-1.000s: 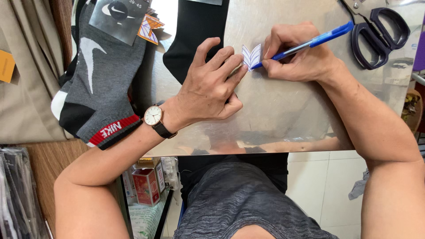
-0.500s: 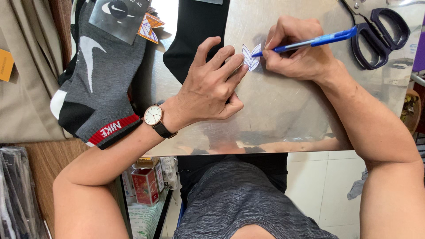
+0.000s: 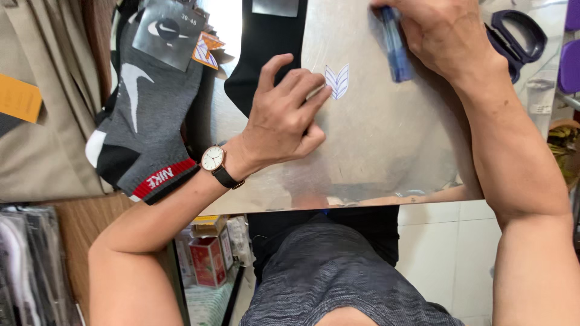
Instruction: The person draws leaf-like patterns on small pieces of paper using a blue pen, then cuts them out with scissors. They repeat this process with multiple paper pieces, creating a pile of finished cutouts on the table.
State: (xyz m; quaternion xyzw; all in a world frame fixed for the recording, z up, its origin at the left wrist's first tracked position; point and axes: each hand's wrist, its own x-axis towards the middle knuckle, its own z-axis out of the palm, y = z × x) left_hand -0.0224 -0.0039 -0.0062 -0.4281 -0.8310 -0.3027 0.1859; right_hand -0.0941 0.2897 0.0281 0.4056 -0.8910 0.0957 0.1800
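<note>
Roughly, largest to smallest:

Worktop: the shiny metal worktop [image 3: 386,151] fills the middle of the frame; smooth and reflective, so small things would likely slide on it.

Socks: grey socks [image 3: 142,121] with a card label lie at upper left, a black sock [image 3: 263,51] beside them; soft, limp, light.

Right hand: the right hand [image 3: 444,36] at the top edge is curled shut round a blue pen [image 3: 396,48], which is blurred; the tip cannot be made out.

Left hand: the left hand [image 3: 284,121] presses flat near centre, fingers half bent, holding nothing; fingertips just beside the paper piece.

Scissors: dark-handled scissors [image 3: 519,39] at upper right, blades hidden behind the right hand.

Paper piece: a small white leaf-shaped paper piece [image 3: 337,81] with blue lines lies just above centre; probably thin, light and easily creased, best pinned at an edge by a fingertip.

Hidden: whether it is loose or stuck down cannot be told.
</note>
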